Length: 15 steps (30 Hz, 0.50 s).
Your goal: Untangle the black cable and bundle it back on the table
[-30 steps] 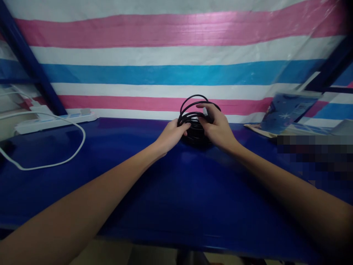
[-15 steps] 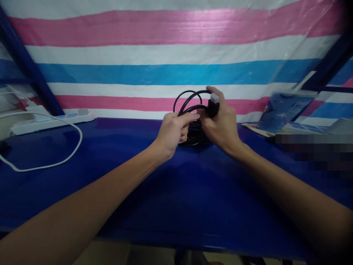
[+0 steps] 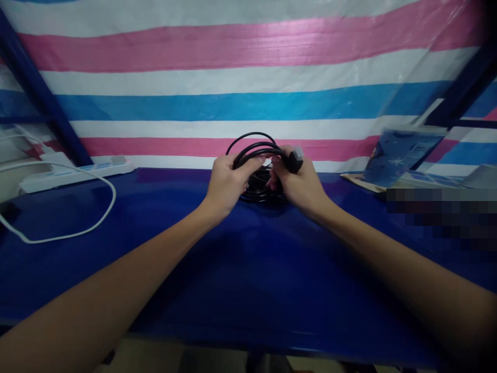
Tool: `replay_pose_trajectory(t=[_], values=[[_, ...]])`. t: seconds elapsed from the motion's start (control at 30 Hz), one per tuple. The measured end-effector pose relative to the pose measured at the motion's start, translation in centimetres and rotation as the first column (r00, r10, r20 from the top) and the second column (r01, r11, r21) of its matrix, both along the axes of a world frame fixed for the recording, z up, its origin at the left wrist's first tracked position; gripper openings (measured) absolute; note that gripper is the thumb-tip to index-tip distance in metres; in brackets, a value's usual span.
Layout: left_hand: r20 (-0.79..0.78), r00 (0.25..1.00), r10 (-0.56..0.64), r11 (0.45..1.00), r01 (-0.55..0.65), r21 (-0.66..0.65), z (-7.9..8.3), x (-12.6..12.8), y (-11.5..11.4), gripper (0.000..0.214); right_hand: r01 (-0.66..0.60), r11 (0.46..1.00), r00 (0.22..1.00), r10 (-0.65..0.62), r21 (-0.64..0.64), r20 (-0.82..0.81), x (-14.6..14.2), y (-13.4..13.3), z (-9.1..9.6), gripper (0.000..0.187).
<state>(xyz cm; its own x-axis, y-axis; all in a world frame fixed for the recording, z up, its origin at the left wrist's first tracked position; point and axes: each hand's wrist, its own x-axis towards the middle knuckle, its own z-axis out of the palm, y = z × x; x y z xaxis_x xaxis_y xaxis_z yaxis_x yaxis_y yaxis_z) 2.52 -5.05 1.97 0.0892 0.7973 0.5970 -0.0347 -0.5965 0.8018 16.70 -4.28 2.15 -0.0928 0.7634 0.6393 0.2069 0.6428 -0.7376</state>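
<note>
A black cable (image 3: 254, 147) is gathered in loops between my two hands, above the blue tabletop (image 3: 240, 280). My left hand (image 3: 227, 181) closes round the left side of the loops, thumb laid along the top. On the other side, my right hand (image 3: 301, 181) grips the loops near the cable's end. A black plug (image 3: 294, 161) with a light grey tip sticks up at the right hand's thumb side. More coils of the cable hang or lie below and between the hands, touching or close to the table; the fingers partly hide them.
At the left stands a white power strip (image 3: 77, 175) with a white cord (image 3: 99, 223) looping over the table. A blue patterned cup or pouch (image 3: 399, 158) is at the right, near a blurred-out patch (image 3: 446, 212). Striped sheeting (image 3: 240, 106) hangs behind the table.
Both hands have shifted a little left. My right hand's raised fingers have come down round the loops, and the plug has tilted and moved slightly lower.
</note>
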Motion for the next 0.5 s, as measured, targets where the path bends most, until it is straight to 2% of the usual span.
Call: replay_pose_trajectory(t=[0.1, 0.17, 0.23, 0.27, 0.3, 0.37, 0.43, 0.5], values=[[-0.024, 0.996, 0.087, 0.996, -0.088, -0.006, -0.1, -0.1, 0.7, 0.029, 0.101, 0.995, 0.977, -0.1, -0.003, -0.187, 0.3, 0.3, 0.3, 0.008], [-0.008, 0.99, 0.143, 0.988, -0.143, -0.06, -0.1, -0.1, 0.8, 0.035, 0.181, 0.983, 0.912, -0.177, -0.022, -0.37, 0.9, 0.4, 1.2, 0.008], [-0.026, 0.979, 0.204, 0.956, -0.205, -0.21, -0.1, 0.1, 0.7, 0.039, 0.188, 0.978, 0.828, -0.207, -0.089, -0.521, 1.5, 0.3, 2.2, 0.008], [-0.032, 0.979, 0.199, 0.93, -0.199, -0.309, -0.1, 0.2, 0.6, 0.039, 0.152, 0.979, 0.797, -0.201, -0.134, -0.569, 1.8, 0.2, 2.6, 0.009], [-0.008, 0.987, 0.158, 0.906, -0.149, -0.397, -0.1, 0.3, 0.4, 0.039, 0.096, 0.978, 0.777, -0.189, -0.183, -0.6, 1.9, 0.0, 3.0, 0.009], [0.123, 0.992, -0.023, 0.878, 0.079, -0.471, 0.0, 0.6, 0.0, 0.036, -0.032, 0.957, 0.763, -0.163, -0.288, -0.625, 1.9, -0.3, 3.3, 0.009], [0.248, 0.936, -0.251, 0.856, 0.334, -0.394, 0.1, 1.0, -0.5, 0.031, -0.12, 0.924, 0.761, -0.15, -0.364, -0.631, 1.5, -0.6, 3.2, 0.01], [0.272, 0.869, -0.413, 0.82, 0.485, -0.303, 0.1, 1.3, -1.0, 0.023, -0.122, 0.914, 0.763, -0.164, -0.388, -0.625, 1.1, -0.6, 2.6, 0.014]])
